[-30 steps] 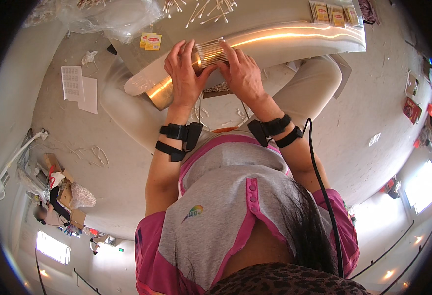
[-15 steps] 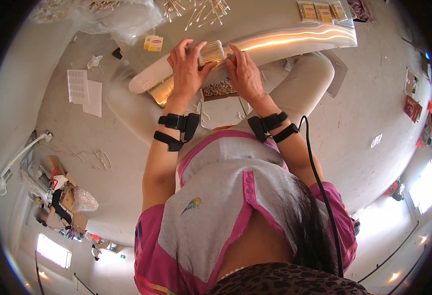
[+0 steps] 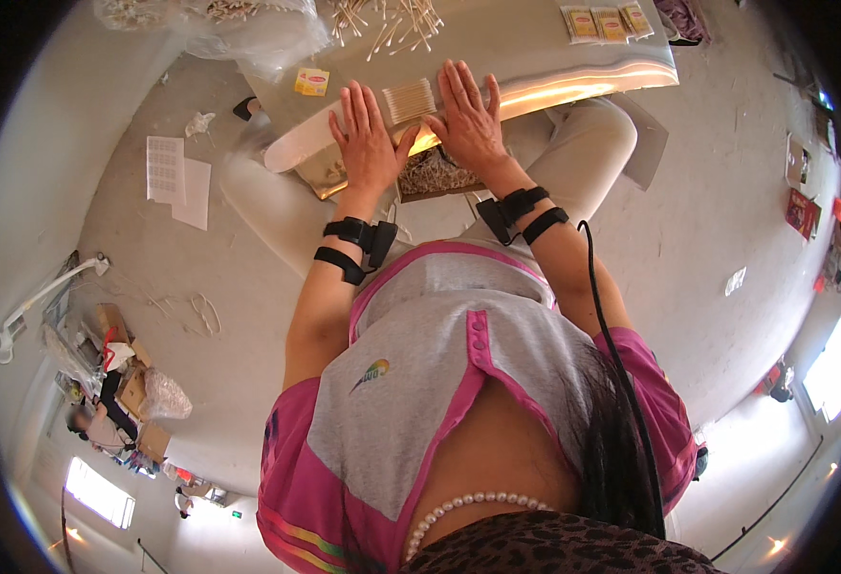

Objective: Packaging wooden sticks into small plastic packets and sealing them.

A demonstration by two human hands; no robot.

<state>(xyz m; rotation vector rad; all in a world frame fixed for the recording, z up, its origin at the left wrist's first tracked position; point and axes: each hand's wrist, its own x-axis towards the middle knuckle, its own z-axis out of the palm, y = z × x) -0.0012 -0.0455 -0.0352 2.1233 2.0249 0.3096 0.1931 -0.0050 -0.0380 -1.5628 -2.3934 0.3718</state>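
Observation:
A neat row of cotton swabs (image 3: 410, 101) lies flat on the shiny table (image 3: 506, 43), between my two hands. On its left side is my left hand (image 3: 367, 145), stretched out with the fingers forward and the thumb toward the row. My right hand (image 3: 470, 120) lies flat along the row's right end, fingers pointing away from me. Neither hand grips anything. Beyond them, a loose heap of cotton swabs (image 3: 392, 21) is spread out. A small yellow and white printed card (image 3: 312, 82) rests left of my left hand.
Several filled swab packets (image 3: 609, 24) lie at the table's far right. Clear plastic bags (image 3: 248, 33) with swabs sit at the far left. Under the table's near edge, a box (image 3: 430, 179) holds loose swabs. Paper sheets (image 3: 179, 177) lie on the floor to the left.
The swab bundle, held up between my hands before, now lies flat on the table. My fingers have straightened and let go of it.

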